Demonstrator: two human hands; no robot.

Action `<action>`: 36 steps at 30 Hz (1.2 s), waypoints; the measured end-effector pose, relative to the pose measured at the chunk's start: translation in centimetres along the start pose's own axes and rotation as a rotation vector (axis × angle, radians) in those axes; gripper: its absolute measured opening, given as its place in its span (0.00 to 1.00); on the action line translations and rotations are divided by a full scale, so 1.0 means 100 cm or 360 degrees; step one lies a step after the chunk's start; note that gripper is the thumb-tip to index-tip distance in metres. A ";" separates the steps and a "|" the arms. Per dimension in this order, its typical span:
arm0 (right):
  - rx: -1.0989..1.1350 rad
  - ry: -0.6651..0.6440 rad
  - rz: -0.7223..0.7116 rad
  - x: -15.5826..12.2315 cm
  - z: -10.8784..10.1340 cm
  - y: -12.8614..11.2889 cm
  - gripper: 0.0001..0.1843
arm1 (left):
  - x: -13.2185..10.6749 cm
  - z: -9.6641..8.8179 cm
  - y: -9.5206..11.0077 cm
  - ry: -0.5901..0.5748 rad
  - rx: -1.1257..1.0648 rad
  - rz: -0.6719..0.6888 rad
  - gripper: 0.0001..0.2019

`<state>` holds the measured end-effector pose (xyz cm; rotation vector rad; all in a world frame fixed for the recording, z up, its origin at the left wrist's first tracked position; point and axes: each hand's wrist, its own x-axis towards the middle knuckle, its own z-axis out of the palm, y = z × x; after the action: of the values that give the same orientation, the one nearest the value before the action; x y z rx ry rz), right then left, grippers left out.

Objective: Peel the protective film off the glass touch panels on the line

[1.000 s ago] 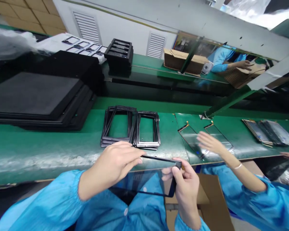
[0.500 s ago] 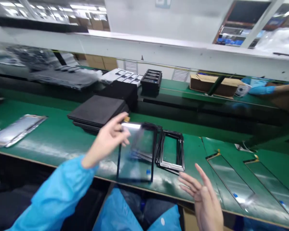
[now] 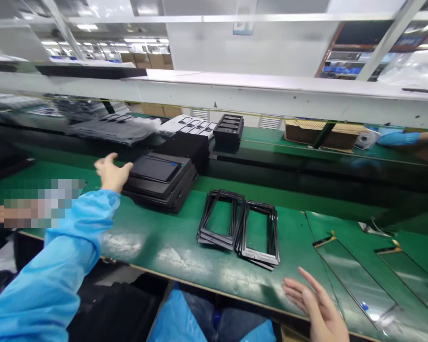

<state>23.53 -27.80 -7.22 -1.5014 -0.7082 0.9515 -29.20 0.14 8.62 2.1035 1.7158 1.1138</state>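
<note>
Both spread, the left hand [image 3: 113,175] (nearer) is just left of the black stack [image 3: 160,187], the right hand [image 3: 319,304] well right.

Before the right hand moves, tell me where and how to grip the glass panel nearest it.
Probably best with the right hand on the two long edges of the glass panel, near the blue sticker, coming from the front of the bench. The panel lies flat, that end faces the person, and the orange tab juts from the far end.
</note>
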 end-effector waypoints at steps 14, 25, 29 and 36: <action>-0.1626 0.0294 -0.0604 0.090 -0.124 0.075 0.57 | 0.017 0.228 0.104 -0.0814 0.0206 -0.0314 0.14; -0.1227 0.0327 -0.0712 -0.012 -0.108 0.025 0.14 | 0.019 0.175 0.117 -0.0743 -0.0779 -0.0529 0.22; -0.0696 0.0630 -0.0649 -0.027 -0.077 -0.020 0.25 | -0.028 0.140 0.149 -0.0617 -0.1075 -0.0474 0.26; 0.0253 0.0342 -0.0269 -0.040 -0.001 -0.044 0.34 | -0.133 0.149 0.202 -0.0825 -0.1288 -0.0389 0.18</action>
<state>22.04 -30.65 -2.17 -1.3564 -0.5796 0.6900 -4.73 -13.71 4.62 1.4462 0.9980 0.8698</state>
